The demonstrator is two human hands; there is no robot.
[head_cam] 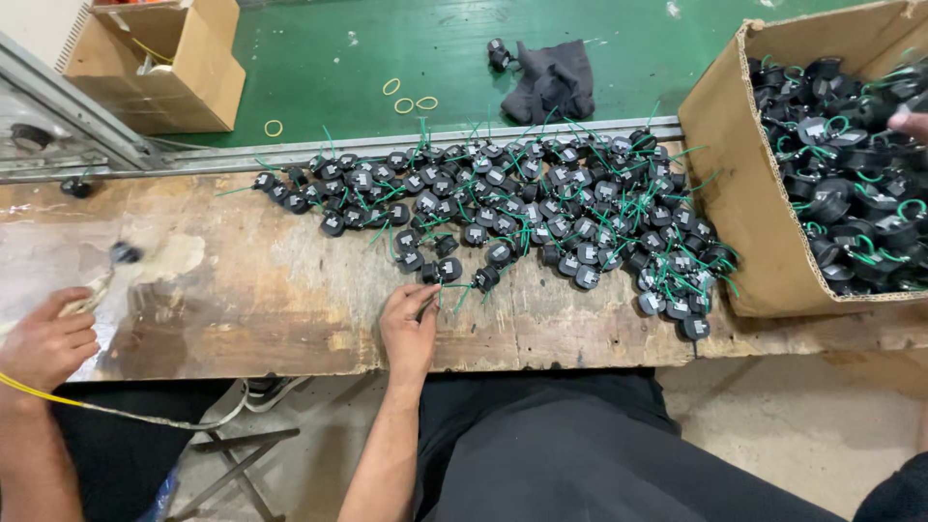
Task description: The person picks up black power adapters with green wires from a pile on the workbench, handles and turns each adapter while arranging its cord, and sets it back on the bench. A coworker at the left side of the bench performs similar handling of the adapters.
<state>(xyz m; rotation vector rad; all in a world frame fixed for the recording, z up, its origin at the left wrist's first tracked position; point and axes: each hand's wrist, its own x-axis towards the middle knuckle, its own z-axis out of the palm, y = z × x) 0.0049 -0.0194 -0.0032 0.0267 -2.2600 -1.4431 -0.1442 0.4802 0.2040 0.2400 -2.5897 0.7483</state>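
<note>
A worn wooden tabletop (271,290) spans the frame; upper centre lies a heap of small round black plastic parts with green wires (541,208). At lower centre, the right hand (409,329) pinches one part's green wire (450,287). Far left, the left hand (43,343) is closed around a pale tool (92,290).
</note>
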